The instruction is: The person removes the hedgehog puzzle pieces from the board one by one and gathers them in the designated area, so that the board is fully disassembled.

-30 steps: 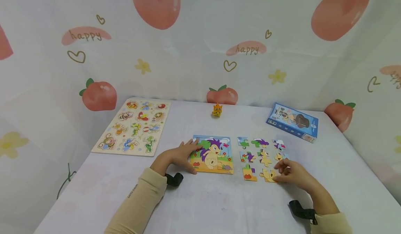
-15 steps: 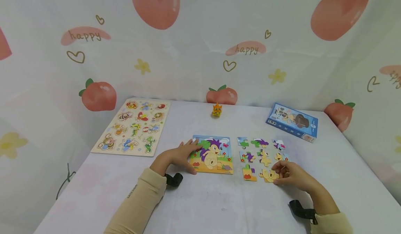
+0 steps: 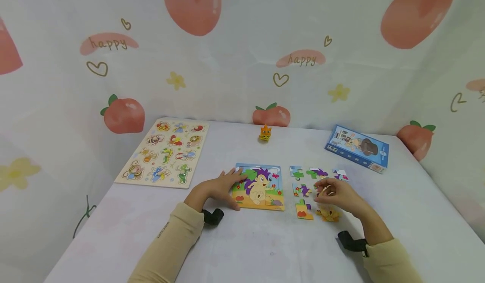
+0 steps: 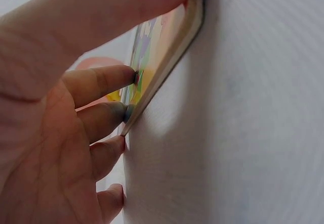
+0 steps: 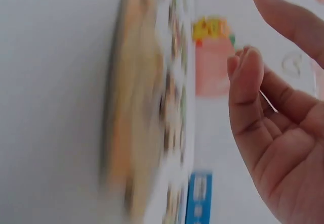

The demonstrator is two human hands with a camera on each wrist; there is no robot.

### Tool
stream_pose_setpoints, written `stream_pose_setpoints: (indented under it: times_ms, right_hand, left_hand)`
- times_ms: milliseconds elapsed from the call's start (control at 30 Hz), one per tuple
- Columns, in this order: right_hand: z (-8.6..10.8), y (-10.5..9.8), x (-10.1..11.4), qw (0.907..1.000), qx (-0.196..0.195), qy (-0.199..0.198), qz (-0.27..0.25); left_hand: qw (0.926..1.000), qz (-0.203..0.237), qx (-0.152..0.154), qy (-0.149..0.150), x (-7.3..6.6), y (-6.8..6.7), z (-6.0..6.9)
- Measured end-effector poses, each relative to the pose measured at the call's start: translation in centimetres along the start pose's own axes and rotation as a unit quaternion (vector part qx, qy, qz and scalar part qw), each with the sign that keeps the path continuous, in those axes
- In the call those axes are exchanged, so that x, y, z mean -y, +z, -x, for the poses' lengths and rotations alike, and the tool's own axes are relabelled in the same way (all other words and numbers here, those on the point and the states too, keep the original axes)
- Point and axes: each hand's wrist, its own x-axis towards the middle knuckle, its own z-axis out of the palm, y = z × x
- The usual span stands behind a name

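My left hand (image 3: 219, 188) lies at the left side of a hedgehog picture board (image 3: 261, 192). Its fingers are spread, with fingertips touching the board edge (image 4: 162, 72) in the left wrist view. To the right, my right hand (image 3: 342, 195) hovers over rows of jigsaw pieces, fingers loosely bent. Nothing shows between its thumb and fingers (image 5: 245, 77) in the right wrist view. Below it lie yellow puzzle pieces (image 3: 329, 214), blurred in the right wrist view. A piece with a red shape (image 3: 303, 212) lies left of them. The hand hides part of the middle row.
A wooden insect puzzle board (image 3: 163, 154) lies at the back left. A small orange toy figure (image 3: 265, 133) stands at the back, with a blue box (image 3: 357, 148) at the back right. Patterned cloth (image 3: 227, 64) hangs behind the white table (image 3: 265, 249).
My right hand has risen off the lower right puzzle pieces and moved up and left over the middle row. My left hand stays on the board. The head view has shifted slightly.
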Motion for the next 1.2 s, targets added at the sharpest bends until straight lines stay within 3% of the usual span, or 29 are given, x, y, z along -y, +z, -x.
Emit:
stream_pose_setpoints:
  times_ms: [233, 533, 800, 1200]
  right_hand:
    - [-3.4, 2.8, 2.7, 0.9990, 0.037, -0.022, -0.008]
    - [-5.3, 4.6, 5.3, 0.9984, 0.046, -0.033, 0.002]
    - [-5.9, 6.6, 5.2, 0.9975, 0.065, 0.026, 0.003]
    - [-5.7, 7.6, 5.2, 0.9980, 0.057, 0.016, 0.022]
  left_hand:
    - [1.0000, 0.001, -0.001, -0.001, 0.0, 0.1, 0.0]
    - [1.0000, -0.003, -0.004, -0.001, 0.0, -0.1, -0.3]
    - [1.0000, -0.002, -0.005, 0.001, 0.1, 0.0, -0.3]
    - [1.0000, 0.001, -0.006, 0.003, 0.1, 0.1, -0.2]
